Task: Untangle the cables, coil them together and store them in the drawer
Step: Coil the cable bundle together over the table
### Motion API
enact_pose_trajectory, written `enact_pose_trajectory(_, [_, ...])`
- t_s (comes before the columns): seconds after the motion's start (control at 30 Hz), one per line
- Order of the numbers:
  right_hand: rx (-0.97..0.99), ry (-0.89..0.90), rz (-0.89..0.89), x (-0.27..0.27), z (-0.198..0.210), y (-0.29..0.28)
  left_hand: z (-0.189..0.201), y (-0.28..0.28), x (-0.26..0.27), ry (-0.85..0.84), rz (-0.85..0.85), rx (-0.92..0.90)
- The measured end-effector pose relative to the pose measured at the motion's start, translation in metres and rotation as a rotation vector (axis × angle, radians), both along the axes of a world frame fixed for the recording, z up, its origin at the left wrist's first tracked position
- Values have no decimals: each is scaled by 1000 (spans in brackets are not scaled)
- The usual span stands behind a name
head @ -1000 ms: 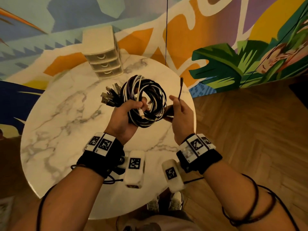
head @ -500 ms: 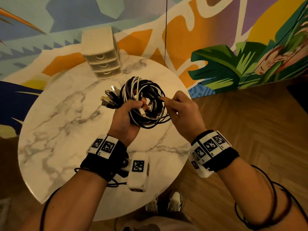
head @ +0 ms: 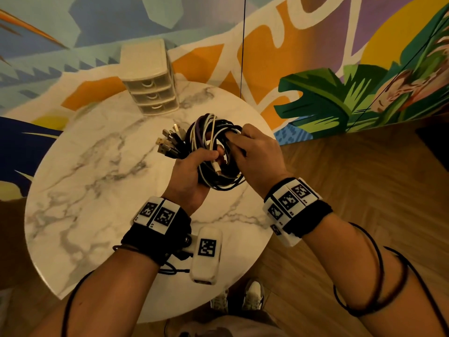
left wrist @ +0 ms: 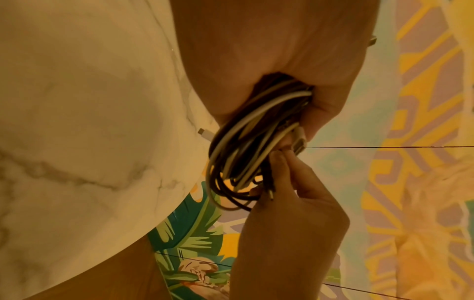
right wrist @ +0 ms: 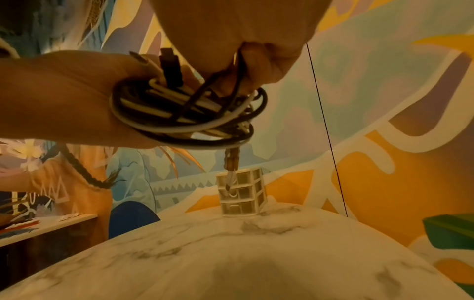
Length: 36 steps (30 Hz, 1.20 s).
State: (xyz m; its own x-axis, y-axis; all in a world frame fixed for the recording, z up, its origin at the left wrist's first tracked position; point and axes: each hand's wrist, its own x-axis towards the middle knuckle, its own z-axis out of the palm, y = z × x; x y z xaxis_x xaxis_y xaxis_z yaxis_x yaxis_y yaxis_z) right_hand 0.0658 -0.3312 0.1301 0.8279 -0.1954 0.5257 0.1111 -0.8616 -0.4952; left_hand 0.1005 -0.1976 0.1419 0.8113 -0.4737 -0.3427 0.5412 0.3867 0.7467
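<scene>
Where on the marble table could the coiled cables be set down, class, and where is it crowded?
Free: the marble table's broad left side, from the drawer unit to the near rim. Crowded: mid-right, where the left hand grips the cable coil and the right hand pinches one strand, above the tabletop.

Legible text: none. Wrist bands (head: 161, 216) and white camera module (head: 206, 254) carry square black-and-white coded markers only; small characters at the marker edges are too small to read.
</scene>
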Motion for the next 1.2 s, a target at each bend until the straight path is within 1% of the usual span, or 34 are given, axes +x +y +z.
enact_pose_trajectory(0.07, [37,-13,-6,0,2,1,0,2,2,-22,-32,5])
enact_pose_trajectory(0.17, [70,36,-50,-3,8,5,-2,2,0,-68,-84,23])
enact_pose_trajectory(0.33, [-24,38,-47,2,13,3,1,1,0,-88,-117,9])
enact_pose_trajectory(0.37, [-22,82,-60,3,15,0,1,2,0,-83,-119,9])
enact_pose_trajectory(0.47, [15,299,-150,4,19,-8,-2,2,-2,-51,-103,5])
enact_pose_trajectory(0.53, [42,351,-123,1,19,-9,-4,4,-2,-35,-96,16])
enact_pose_trajectory(0.6, [138,351,-87,-7,18,-12,-7,4,-3,-17,-95,11])
enact_pose_trajectory(0.67, [377,287,-117,-15,13,-20,-9,7,-1,-19,-85,-18])
enact_pose_trajectory(0.73, [638,212,-208,-26,3,-29,-11,10,2,-21,-73,-46])
enact_pose_trajectory(0.77, [711,209,-231,-33,-2,-31,-11,11,4,-18,-65,-51])
enact_pose_trajectory(0.8, [754,238,-216,-39,-8,-29,-12,12,6,-17,-58,-53])
enact_pose_trajectory(0.83, [786,283,-167,-45,-14,-25,-11,12,7,-21,-53,-55])
enact_pose_trajectory(0.9, [787,345,-74,-51,-24,-14,-11,11,8,-41,-52,-57])
enact_pose_trajectory(1.03, [779,272,-100,-48,-34,-6,-12,7,7,-50,-44,-33])
enact_pose_trajectory(1.2, [799,282,-71,-45,-35,-9,-17,8,6,-9,-29,-35])
